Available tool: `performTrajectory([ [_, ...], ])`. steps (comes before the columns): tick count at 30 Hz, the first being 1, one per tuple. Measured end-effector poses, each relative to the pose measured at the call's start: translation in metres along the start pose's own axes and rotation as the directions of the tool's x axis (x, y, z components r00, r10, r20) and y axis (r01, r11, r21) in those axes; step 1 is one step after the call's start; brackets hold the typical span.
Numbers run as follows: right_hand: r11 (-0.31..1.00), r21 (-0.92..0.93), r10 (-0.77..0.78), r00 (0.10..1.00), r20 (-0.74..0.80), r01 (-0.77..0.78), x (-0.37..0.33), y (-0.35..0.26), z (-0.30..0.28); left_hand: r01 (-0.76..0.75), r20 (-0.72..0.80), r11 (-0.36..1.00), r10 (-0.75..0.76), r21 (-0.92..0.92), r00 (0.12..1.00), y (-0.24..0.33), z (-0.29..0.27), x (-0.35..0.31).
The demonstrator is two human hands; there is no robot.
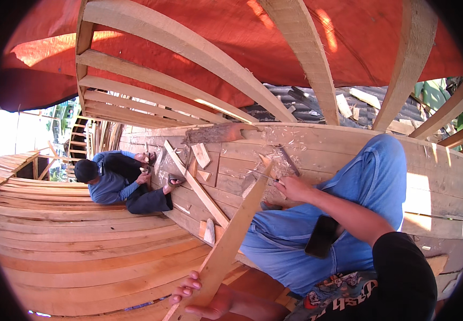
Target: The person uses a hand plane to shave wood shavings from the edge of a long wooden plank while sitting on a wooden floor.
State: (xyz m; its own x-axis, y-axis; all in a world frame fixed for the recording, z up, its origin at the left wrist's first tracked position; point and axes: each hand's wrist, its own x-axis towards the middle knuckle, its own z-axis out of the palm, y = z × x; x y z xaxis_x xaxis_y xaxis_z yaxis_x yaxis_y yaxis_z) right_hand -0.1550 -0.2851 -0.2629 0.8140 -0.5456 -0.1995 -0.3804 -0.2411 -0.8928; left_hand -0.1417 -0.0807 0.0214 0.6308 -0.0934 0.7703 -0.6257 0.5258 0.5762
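Note:
My left hand point(204, 299) is wrapped round the near end of a long, tapering wooden plank point(228, 246). The plank slants up and away from me, its narrow end near my right hand. My right hand point(294, 189) is closed on the dark handle of a thin-bladed tool that looks like a knife point(261, 174). Its blade points left across the plank's narrow tip; whether it touches the wood I cannot tell. Below that arm, a black phone point(321, 236) lies on my jeans.
Wood shavings and offcuts point(200, 155) litter the planked floor point(306, 142). A long narrow strip point(196, 187) lies across it. At the left another person point(116, 179) sits working. Curved wooden ribs point(188, 45) rise ahead, a red tarp point(226, 27) behind them.

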Motion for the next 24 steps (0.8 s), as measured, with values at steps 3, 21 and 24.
performTrajectory([
  [3, 0.999, -0.010, 0.030, 0.999, -0.036, -0.031, 0.001, 0.008, 0.005, 0.007, 0.050, 1.000, -0.007, -0.006, 0.999, -0.002, -0.004, 0.007],
  [21, 0.997, 0.006, -0.083, 0.990, 0.112, 0.083, -0.054, -0.066, -0.029, -0.002, -0.256, 0.993, -0.027, -0.115, 0.966, -0.020, -0.052, 0.020],
  [24, 0.999, 0.003, -0.033, 0.990, 0.135, 0.033, -0.045, -0.056, -0.026, -0.131, -0.202, 0.990, 0.140, 0.061, 0.969, -0.029, -0.055, 0.022],
])
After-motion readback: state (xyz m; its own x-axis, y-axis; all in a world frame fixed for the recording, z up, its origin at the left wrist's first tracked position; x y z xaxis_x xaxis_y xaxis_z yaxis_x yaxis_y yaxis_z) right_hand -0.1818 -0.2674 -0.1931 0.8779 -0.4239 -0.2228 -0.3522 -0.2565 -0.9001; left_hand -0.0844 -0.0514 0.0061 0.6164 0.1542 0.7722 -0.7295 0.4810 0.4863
